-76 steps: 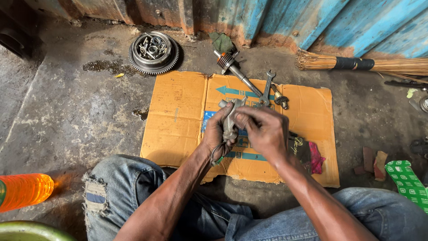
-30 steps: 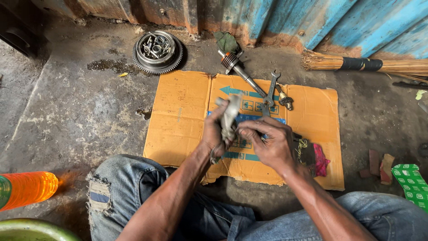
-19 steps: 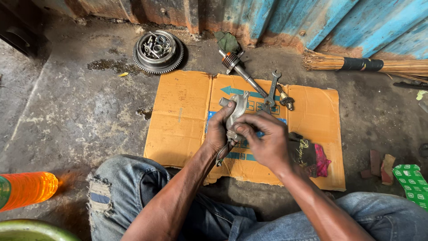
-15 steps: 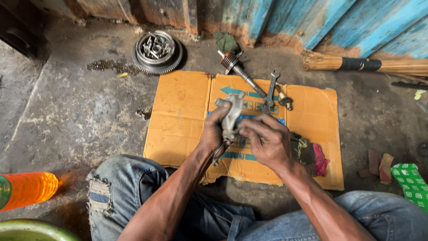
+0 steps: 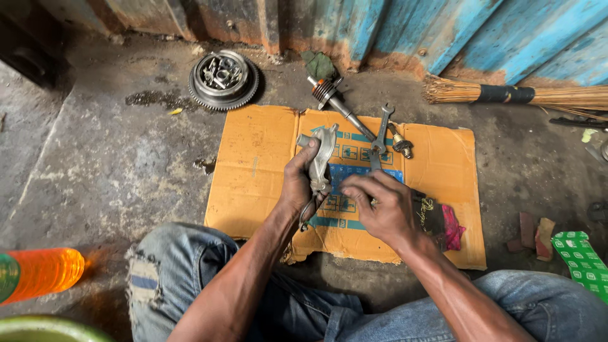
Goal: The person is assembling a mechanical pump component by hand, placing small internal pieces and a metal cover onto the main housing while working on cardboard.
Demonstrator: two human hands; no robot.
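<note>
The left hand (image 5: 296,185) is closed around a grey metal lever part (image 5: 320,158): the fingers wrap the lower half of it and the thumb lies along its side, so the hand is clamped on the part. The right hand (image 5: 383,206) is just beside it, at about 3 o'clock from the left hand, with the fingers bent and close together; the fingertips (image 5: 350,185) reach toward the lower end of the part, but I cannot tell if they really touch it or pinch something small. The part stands almost upright in the grip, its long axis running from 6 o'clock to 12 o'clock with a small lean toward 1 o'clock, and its broad curved end points up, away from the person. A thin wire loop (image 5: 306,214) hangs from its lower end under the left hand. The part is held above the flattened cardboard sheet (image 5: 253,171) that lies on the concrete floor. On the cardboard at 1 o'clock from the part lie a shaft with a spring (image 5: 335,104), a spanner (image 5: 380,130) and a small brass-coloured fitting (image 5: 402,145). At 11 o'clock, on the floor, rests a round gear wheel (image 5: 223,79) with loose pieces inside it. A straw broom (image 5: 519,95) lies at 2 o'clock, near the blue wall
</note>
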